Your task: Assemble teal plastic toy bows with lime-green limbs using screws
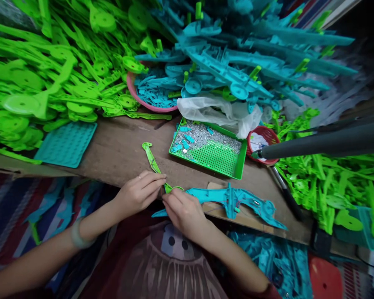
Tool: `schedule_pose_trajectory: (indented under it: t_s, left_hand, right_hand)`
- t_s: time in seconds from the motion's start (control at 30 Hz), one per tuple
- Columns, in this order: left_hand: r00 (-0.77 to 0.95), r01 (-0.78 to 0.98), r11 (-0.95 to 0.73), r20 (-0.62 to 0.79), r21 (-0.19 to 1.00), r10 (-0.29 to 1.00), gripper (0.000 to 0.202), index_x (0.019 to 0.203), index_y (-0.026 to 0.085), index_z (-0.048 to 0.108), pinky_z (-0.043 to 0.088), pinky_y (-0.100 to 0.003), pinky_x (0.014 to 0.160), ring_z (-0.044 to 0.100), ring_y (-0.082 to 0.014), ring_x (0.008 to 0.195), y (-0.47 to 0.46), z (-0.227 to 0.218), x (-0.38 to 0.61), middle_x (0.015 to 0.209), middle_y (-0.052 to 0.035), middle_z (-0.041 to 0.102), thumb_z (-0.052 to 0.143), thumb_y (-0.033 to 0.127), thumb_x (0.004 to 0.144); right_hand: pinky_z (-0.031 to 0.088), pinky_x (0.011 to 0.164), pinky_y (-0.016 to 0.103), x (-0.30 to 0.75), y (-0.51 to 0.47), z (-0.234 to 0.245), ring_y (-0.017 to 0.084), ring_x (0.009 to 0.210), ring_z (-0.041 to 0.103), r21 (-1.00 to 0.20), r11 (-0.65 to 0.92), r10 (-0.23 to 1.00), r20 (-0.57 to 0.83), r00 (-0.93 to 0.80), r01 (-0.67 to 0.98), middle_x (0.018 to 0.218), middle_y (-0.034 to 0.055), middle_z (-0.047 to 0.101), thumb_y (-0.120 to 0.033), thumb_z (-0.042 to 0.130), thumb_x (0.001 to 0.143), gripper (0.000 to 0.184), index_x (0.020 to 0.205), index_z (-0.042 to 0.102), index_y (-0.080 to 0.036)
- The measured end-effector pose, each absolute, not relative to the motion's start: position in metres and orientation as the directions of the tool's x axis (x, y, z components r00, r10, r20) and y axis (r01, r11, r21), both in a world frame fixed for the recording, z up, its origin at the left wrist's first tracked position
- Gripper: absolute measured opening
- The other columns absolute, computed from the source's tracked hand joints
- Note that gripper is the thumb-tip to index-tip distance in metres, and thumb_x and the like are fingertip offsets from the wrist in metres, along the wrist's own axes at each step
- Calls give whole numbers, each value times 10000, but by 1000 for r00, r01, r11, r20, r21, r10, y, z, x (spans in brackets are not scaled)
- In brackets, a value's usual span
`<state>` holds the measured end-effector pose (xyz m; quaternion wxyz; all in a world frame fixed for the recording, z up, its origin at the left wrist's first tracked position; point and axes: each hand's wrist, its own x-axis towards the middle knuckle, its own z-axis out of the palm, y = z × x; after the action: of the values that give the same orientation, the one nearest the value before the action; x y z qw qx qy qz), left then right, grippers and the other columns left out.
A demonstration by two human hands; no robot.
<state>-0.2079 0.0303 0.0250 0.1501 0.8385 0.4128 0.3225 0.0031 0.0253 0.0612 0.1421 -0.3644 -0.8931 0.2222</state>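
Observation:
My left hand (140,191) is closed, fingertips pinching the middle of a thin green plastic piece (151,158). The piece has a hooked far end and a rounded end near my right hand (187,211). That hand is closed at the rounded end; its fingers cover whatever small detail lies between the two hands. Just beyond my right hand, a long teal plastic toy part (213,195) with a crosspiece and thin wires lies along the table's near edge, its left portion hidden behind the hand.
A green tray (224,160) holds small metal screws and teal bits. Behind it are a pink basin (134,93) and a heap of teal parts (221,58). Green parts (34,83) pile up at left. A dark power screwdriver (324,141) juts in beside a red basket (274,137).

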Motion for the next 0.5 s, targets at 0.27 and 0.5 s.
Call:
schedule_pose_trajectory:
  t_s: [0.27,0.5]
  left_hand:
    - [589,592,-665,319,456,743,263,1162,183,681,573,-355,901,672,-214,1042,39,35,-216,1204,-95,717,497,124,984]
    - [596,596,-664,304,452,743,213,1052,184,682,575,-325,858,669,-201,993,47,32,-217,1092,-76,729,473,174,1012]
  right_hand:
    - [445,656,269,10,25,63,161,717,600,-497,525,803,20,-596,691,836,49,615,-216,431,1039,220,979,638,-172]
    - [405,629,268,7,26,65,157,695,595,-420,548,798,5,-602,723,845,46,622,-236,462,1035,216,968,661,-182]
